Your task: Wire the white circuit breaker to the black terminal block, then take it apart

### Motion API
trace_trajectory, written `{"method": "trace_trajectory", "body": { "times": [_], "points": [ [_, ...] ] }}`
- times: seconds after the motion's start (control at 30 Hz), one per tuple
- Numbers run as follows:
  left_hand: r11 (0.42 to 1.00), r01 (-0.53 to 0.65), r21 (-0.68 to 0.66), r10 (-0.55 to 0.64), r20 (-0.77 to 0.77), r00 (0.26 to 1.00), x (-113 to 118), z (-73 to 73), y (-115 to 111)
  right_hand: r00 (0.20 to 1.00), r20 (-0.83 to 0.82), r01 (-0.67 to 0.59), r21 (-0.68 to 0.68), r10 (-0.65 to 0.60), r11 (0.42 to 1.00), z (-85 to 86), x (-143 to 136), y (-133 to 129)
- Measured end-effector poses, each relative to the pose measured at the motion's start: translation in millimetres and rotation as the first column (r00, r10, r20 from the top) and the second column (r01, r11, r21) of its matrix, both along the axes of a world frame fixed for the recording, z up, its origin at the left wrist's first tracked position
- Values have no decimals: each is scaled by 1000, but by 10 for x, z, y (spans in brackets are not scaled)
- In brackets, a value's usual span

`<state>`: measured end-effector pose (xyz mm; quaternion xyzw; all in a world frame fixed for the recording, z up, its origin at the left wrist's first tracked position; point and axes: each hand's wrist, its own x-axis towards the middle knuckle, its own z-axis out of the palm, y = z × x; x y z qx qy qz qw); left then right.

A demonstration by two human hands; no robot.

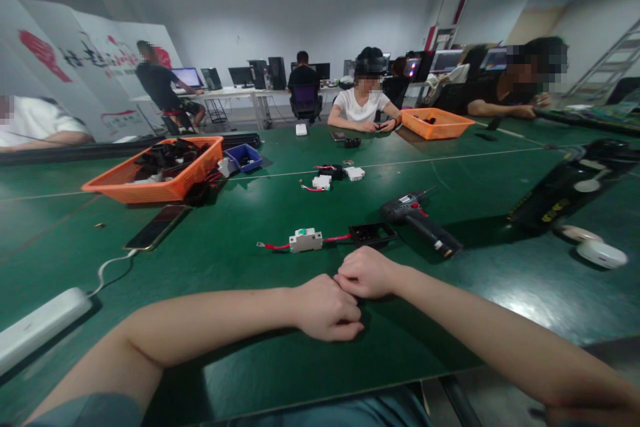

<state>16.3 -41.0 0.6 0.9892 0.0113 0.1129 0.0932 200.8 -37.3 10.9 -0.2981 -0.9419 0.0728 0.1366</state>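
Observation:
My left hand [327, 308] rests on the green table in a loose fist, with no object showing in it. Against its knuckles lies my right hand [369, 272], its fingers curled closed and also holding nothing I can see. Just beyond them is a white circuit breaker [306, 240] with a red cable [277, 247] ending in a metal lug on its left. Another red cable runs right from the breaker to a black rectangular plastic frame [371, 235], close to my right hand. A cordless drill [420, 221] lies on its side to the right, its bit pointing away.
An orange basket [150, 192] of black parts stands left, beside a small blue bin [245, 157]. Nearer lie a phone [157, 227] and white power strip [45, 327]. More breakers [323, 181] lie mid-table. Right stands a tilted black bottle [565, 190]. A person [367, 107] sits opposite.

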Motion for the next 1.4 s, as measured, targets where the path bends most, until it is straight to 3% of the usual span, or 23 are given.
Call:
{"method": "trace_trajectory", "body": {
  "times": [0.2,0.47,0.6,0.7,0.83,0.97,1.07,1.17,1.4],
  "points": [
    [1000,4,-9,-4,9,1000,-1,-15,0,1000,23,16,-102,-13,995,24,-10,-11],
    [999,27,28,-28,28,999,-6,-23,19,999,35,34,-84,-31,996,18,-9,13],
    [967,188,174,-205,86,975,-42,-39,-115,997,78,18,-3,-18,1000,-2,-23,-17],
    [921,342,185,-356,53,933,-126,-34,-342,993,106,-67,52,61,996,-18,-96,-148],
    [880,448,161,-442,-70,894,-245,4,-571,960,158,-233,-9,232,972,-12,-289,-419],
    [838,496,228,-515,28,857,-233,49,-517,920,265,-276,-86,289,957,-1,-427,-532],
    [813,485,322,-553,168,816,-157,37,-403,929,296,-198,-114,224,973,-15,-439,-498],
    [839,413,353,-516,281,809,-99,-7,-354,939,292,-148,-131,181,980,-23,-423,-460],
    [855,391,340,-488,274,828,-80,-25,-375,943,279,-144,-152,183,978,14,-415,-448]
  ]
}}
